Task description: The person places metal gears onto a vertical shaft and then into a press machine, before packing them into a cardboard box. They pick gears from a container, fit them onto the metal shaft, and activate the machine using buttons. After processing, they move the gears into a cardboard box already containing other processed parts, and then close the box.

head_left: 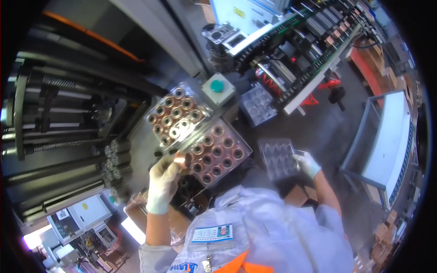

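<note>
My left hand (163,181), in a white glove, is closed on a copper ring-shaped part (183,158) pinched between thumb and fingers. It is held at the left corner of a clear tray (246,146) whose pockets hold several copper cylinders (207,159) with dark round centres. Behind that lies a second clear tray (205,110), also filled with such copper parts. Out to the right, my gloved right hand (307,164) grips the edge of a clear plastic tray (278,159) with rows of pockets. I see no copper parts in this one.
A grey box with a green push button (217,86) stands behind the trays. Another clear pocketed tray (258,104) lies right of it, below a conveyor (309,54). Machine rods and springs (68,84) fill the left side. A white-topped table (387,136) stands far right.
</note>
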The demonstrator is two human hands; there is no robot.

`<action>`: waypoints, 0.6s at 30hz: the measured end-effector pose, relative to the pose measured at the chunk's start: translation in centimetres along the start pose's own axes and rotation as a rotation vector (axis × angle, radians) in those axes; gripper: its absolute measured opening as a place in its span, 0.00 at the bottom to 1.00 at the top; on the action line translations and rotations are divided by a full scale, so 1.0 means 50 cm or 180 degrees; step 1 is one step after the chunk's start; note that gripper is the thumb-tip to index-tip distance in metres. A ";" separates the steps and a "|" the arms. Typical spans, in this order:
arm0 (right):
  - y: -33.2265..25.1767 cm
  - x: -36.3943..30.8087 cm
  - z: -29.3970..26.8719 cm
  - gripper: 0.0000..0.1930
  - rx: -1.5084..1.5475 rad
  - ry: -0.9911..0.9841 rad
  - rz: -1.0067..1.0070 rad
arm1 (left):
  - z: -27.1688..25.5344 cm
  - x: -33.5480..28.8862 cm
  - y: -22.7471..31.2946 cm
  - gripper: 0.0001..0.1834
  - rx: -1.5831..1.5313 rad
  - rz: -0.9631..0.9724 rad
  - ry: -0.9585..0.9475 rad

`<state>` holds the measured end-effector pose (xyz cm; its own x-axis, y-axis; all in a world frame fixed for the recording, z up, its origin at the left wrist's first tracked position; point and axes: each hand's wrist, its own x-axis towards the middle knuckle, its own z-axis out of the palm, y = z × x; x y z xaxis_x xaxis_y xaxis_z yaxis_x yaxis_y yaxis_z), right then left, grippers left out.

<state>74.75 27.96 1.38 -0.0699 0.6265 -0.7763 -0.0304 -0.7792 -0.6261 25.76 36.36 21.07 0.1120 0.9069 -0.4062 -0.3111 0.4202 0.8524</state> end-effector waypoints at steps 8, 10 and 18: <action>0.047 0.327 0.090 0.15 0.1147 0.1870 -0.0669 | 0.037 -0.027 -0.049 0.27 0.0056 -0.0233 0.0164; 0.070 0.440 0.092 0.14 0.0679 0.2151 -0.1228 | 0.051 -0.029 -0.054 0.30 0.0074 -0.0474 0.0153; 0.033 0.549 0.211 0.22 -0.0440 0.2827 -0.0613 | 0.041 -0.086 -0.102 0.29 0.0102 -0.0646 0.0679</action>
<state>62.25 43.68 -20.19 0.7174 0.5751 -0.3932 0.1614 -0.6862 -0.7093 28.80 30.38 19.17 -0.0330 0.7787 -0.6265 -0.2722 0.5961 0.7553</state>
